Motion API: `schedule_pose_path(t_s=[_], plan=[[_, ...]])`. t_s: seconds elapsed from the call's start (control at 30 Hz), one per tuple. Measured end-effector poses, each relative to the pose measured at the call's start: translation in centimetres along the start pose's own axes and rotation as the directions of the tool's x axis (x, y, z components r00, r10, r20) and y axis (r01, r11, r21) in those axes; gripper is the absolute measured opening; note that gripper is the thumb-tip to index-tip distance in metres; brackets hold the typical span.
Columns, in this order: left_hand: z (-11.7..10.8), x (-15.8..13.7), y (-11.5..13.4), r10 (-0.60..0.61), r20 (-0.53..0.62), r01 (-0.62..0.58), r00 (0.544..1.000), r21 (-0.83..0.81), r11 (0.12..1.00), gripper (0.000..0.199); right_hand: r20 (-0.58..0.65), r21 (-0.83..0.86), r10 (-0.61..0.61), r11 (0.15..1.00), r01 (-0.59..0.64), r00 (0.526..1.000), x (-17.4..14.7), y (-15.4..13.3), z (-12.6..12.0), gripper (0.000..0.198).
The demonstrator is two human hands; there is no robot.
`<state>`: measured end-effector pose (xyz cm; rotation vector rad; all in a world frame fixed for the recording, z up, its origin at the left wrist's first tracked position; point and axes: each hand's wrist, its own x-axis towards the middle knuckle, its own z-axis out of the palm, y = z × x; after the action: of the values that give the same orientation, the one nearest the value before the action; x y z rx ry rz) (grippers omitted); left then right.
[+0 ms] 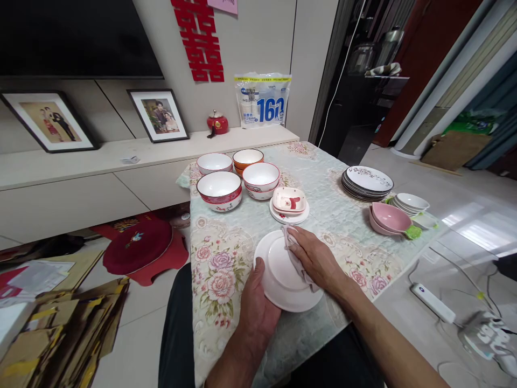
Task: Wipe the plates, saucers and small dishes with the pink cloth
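Note:
A white plate (287, 269) is held over the near part of the table, its ringed underside apparently facing up. My left hand (258, 302) grips the plate's left and lower rim, thumb on top and fingers hidden beneath. Against the plate's right side, my right hand (317, 256) presses a pale pinkish cloth (294, 250), fingers closed over it. Just beyond the plate stands a small square dish with a red pattern (289, 200), resting on small white plates (278, 216). Several bowls (219, 187) are grouped behind it to the left.
A floral cloth covers the table (222, 253). At its right are stacked dark-rimmed plates (368, 180), pink bowls (391, 218) and small white bowls (411, 202). A red stool (139, 245) and flattened cardboard (68, 323) lie left. A power strip (433, 303) with cables is on the floor right.

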<state>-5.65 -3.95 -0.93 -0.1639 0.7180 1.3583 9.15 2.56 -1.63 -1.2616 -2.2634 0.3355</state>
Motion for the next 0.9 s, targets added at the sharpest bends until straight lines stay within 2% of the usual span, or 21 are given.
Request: schedule_pose_path(t_s=[0.1,0.2,0.33,0.47,0.53,0.7,0.77,0.9], plan=[[0.1,0.0,-0.1,0.021,-0.005,-0.021,1.0,-0.004,1.0,0.053,-0.052,-0.017,0.083,0.996,-0.084,0.995,-2.1,0.8,0.2,0.044],[0.2,-0.1,-0.1,-0.003,0.018,0.003,1.0,0.0,1.0,0.054,-0.143,-0.087,0.112,0.988,-0.125,0.983,-5.0,0.3,0.3,0.046],[0.3,-0.2,-0.1,-0.018,-0.003,0.018,1.0,0.007,1.0,0.051,-0.267,-0.173,0.054,0.98,-0.103,0.962,-8.5,-1.6,0.7,0.05],[0.2,-0.1,-0.2,-0.007,-0.008,0.006,1.0,-0.007,1.0,0.049,-0.284,-0.252,0.013,0.964,-0.088,0.959,-10.6,-4.1,0.8,0.053],[0.2,-0.1,-0.2,-0.014,0.018,0.014,1.0,-0.015,1.0,0.049,-0.274,-0.277,-0.028,0.959,-0.051,0.961,-11.1,-5.3,0.7,0.052],[0.1,-0.2,-0.2,-0.066,0.016,0.066,0.998,-0.004,0.998,0.054,-0.219,-0.295,-0.237,0.941,0.168,0.946,-11.5,-7.2,0.4,0.049],[0.0,-0.2,-0.2,-0.076,0.028,0.077,0.997,-0.011,0.997,0.053,-0.189,-0.276,-0.225,0.946,0.168,0.956,-11.0,-6.9,0.4,0.051],[-0.2,-0.1,-0.3,-0.068,0.062,0.071,0.996,-0.042,0.997,0.049,-0.175,-0.22,-0.116,0.973,0.076,0.978,-8.5,-4.8,0.5,0.051]])
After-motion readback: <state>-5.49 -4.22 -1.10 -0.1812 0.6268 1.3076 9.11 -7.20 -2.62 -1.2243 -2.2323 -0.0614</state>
